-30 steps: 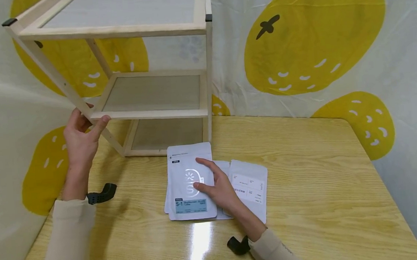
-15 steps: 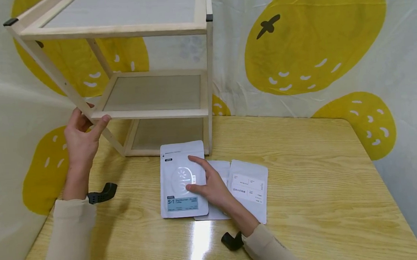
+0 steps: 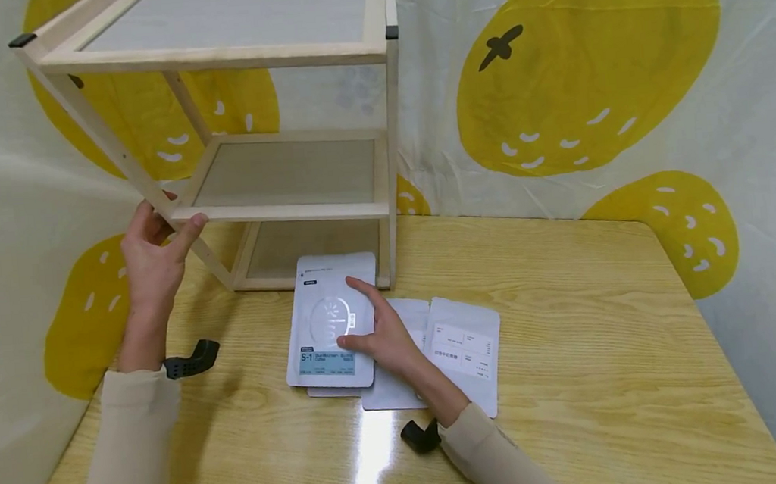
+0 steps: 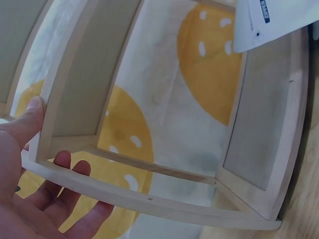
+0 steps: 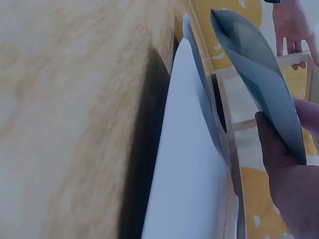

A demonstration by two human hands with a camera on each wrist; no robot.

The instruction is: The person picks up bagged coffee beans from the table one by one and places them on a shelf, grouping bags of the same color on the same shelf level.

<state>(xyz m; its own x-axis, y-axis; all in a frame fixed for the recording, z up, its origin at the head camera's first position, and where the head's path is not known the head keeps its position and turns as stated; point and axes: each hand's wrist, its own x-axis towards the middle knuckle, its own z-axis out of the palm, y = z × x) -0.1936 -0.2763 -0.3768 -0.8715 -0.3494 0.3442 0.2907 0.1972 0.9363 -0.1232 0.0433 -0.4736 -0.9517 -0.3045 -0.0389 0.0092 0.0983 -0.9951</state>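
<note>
My right hand (image 3: 392, 340) holds a white coffee pouch (image 3: 317, 293) with a blue "S-1" label, thumb across its front. In the right wrist view this pouch (image 5: 264, 74) stands off the table, pinched between thumb and fingers. Its upper end overlaps the bottom tier of a pale wooden shelf rack (image 3: 276, 213). At the rack's left front post, my left hand (image 3: 153, 264) grips the frame where the middle tier joins. The left wrist view shows its thumb (image 4: 32, 117) against the tier's rail and fingers behind the post. More white pouches (image 3: 471, 391) lie overlapping on the table, partly under the right hand.
The wood-grain table (image 3: 574, 349) extends to the right of the pouches. Behind the rack hangs a white cloth (image 3: 426, 117) with big yellow fruit prints. Another pouch edge (image 3: 334, 391) shows below the held one.
My right hand has lifted the labelled pouch and carried it left and toward the rack, showing more of the pouches underneath. The left hand keeps its grip on the post.
</note>
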